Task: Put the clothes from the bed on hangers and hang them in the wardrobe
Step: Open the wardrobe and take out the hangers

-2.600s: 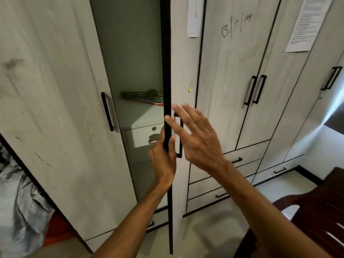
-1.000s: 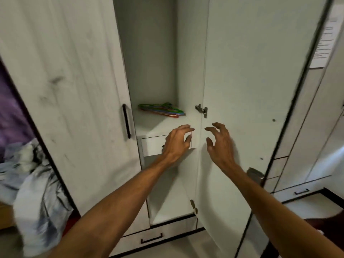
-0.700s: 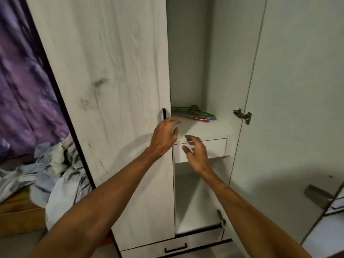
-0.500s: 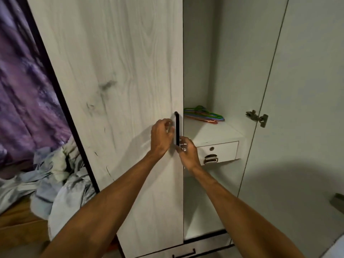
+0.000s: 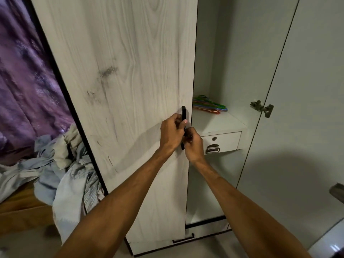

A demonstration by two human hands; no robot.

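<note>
Both hands are on the black vertical handle (image 5: 184, 114) of the wardrobe's left door (image 5: 130, 90). My left hand (image 5: 172, 134) grips its upper part, fingers curled round the bar. My right hand (image 5: 192, 144) grips the lower part just beside it. The right door (image 5: 307, 108) stands swung wide. Inside, a stack of coloured plastic hangers (image 5: 209, 107) lies on a white shelf (image 5: 219, 123). A heap of grey and pale blue clothes (image 5: 55, 164) lies on the wooden bed (image 5: 16, 207) at the lower left.
Below the shelf is a small drawer (image 5: 221, 141) with a metal pull. A bottom drawer (image 5: 183, 240) runs along the wardrobe's foot. A metal hinge (image 5: 261, 108) sticks out from the right door. A purple curtain (image 5: 22, 81) hangs behind the bed.
The right door has swung wide. Both hands left it, crossed to the left door and closed round its black handle; my view turned left toward the bed.
</note>
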